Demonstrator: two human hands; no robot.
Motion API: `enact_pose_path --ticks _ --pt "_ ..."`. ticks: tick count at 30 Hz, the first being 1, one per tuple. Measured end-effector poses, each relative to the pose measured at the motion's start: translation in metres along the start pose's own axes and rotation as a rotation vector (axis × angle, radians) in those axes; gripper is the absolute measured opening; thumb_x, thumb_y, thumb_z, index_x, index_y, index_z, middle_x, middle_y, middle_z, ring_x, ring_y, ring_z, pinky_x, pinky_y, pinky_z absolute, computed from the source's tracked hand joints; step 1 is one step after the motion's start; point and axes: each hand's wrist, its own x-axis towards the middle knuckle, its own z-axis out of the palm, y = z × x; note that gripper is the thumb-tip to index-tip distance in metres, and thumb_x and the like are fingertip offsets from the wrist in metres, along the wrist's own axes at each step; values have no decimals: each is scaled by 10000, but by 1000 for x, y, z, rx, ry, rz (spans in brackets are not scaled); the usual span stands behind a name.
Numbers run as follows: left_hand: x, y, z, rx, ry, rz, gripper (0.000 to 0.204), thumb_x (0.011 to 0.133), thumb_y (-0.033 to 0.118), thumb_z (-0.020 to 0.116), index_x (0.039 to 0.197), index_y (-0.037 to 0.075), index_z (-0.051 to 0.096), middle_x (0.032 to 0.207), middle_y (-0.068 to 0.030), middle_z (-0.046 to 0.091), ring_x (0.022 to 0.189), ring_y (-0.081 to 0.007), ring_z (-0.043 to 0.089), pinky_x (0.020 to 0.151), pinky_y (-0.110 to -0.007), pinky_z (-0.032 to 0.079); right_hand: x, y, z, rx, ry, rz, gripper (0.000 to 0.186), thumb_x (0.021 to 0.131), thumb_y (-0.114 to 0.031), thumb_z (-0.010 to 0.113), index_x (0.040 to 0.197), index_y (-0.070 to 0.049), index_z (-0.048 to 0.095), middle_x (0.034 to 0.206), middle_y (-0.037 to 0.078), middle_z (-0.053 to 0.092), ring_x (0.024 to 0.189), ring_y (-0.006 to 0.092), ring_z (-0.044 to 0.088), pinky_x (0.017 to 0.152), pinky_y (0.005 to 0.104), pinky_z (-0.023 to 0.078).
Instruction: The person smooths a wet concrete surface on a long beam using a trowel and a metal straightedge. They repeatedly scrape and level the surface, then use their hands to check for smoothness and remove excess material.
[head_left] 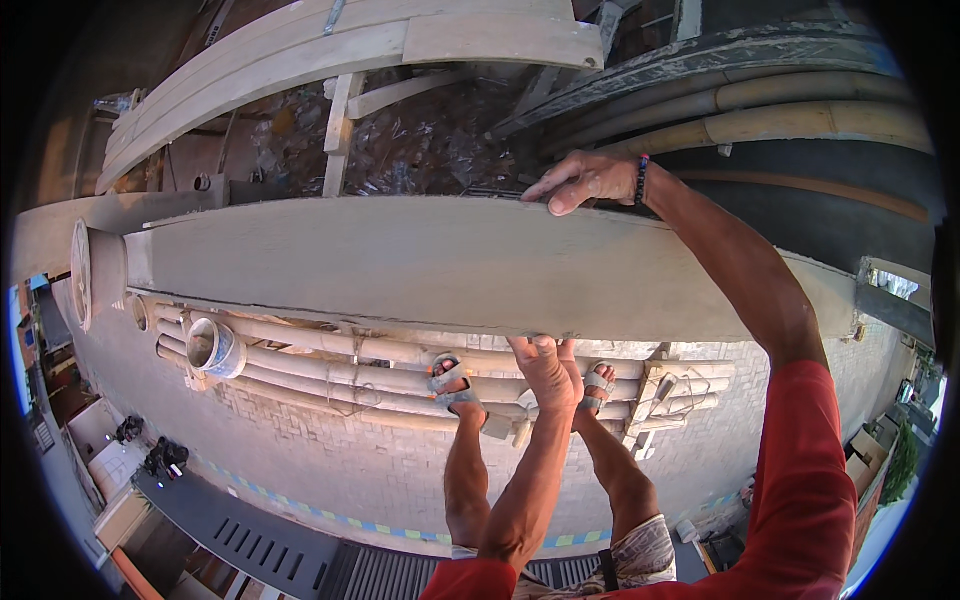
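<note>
A long, smooth grey cement ledge (400, 250) crosses the view from left to right in front of me. My left hand (548, 372) reaches up to its near edge, fingers bent and pressed together against that edge; the fingertips are partly hidden. On the far edge rests my right hand (590, 183), with a dark beaded bracelet at the wrist. Its index finger stretches left and its thumb stands apart on the ledge. No tool shows in either hand.
Below, my sandaled feet stand on bamboo poles (380, 383) of a scaffold above a paved ground (330, 460). A cement-smeared bucket (217, 348) sits on the poles at left. Beyond the ledge are wooden planks (500, 40), thick bamboo (800, 122) and littered debris (400, 130).
</note>
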Motion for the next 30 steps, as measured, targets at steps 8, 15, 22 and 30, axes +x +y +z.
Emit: enact_pose_path --ticks 8,15,22,30 --pt "0 0 -1 34 -3 2 835 721 476 815 1382 241 362 1330 63 444 1200 -156 453 979 -444 422 1 1 -3 -73 32 -20 647 753 -403 767 1263 -33 623 1243 182 616 1216 289 529 1051 380 376" --pt "0 -1 -1 57 -14 17 897 729 506 808 1417 207 317 1348 28 412 1198 -174 425 950 -436 420 1 -1 -3 -108 68 -15 648 730 -407 766 1253 -46 635 1220 187 625 1186 304 550 1032 390 394" --pt "-1 -2 -3 41 -5 16 871 740 488 807 1407 202 325 1337 32 427 1182 -167 439 934 -422 428 0 -3 -3 -150 80 -40 654 725 -423 763 1249 -50 639 1206 190 630 1165 302 565 1014 390 411" --pt "0 -2 -1 37 -14 25 877 740 490 804 1413 204 321 1336 33 426 1175 -169 447 945 -431 428 2 1 -5 -197 96 -85 629 730 -414 759 1229 -46 652 1103 178 672 1081 284 603 965 374 435"
